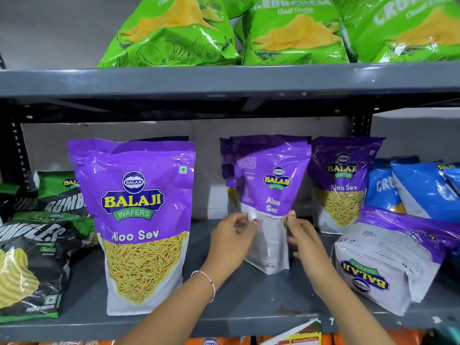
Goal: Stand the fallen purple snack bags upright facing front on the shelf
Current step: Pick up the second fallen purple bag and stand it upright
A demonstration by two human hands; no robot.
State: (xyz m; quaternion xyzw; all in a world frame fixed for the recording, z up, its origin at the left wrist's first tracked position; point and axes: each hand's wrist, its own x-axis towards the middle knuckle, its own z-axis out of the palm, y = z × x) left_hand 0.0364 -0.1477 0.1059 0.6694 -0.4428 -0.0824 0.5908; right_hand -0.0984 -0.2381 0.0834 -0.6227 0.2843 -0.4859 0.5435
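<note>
A purple Aloo Sev bag [270, 190] stands upright in the middle of the grey shelf [249, 305], turned so its side and back print show. My left hand [231, 237] pinches its left edge and my right hand [302, 241] grips its right edge. Another purple bag [225, 165] peeks out just behind it. To the left a large purple bag [139, 220] stands upright facing front. At the right one more purple bag [341, 185] stands upright facing front. In front of that one, a fallen purple bag [388, 262] lies on its side, logo upside down.
Black and green chip bags [37, 257] lie at the left. Blue bags [418, 188] lean at the right behind the fallen bag. Green chip bags [293, 33] fill the upper shelf [224, 78]. Orange packs [298, 337] show below the shelf's front lip.
</note>
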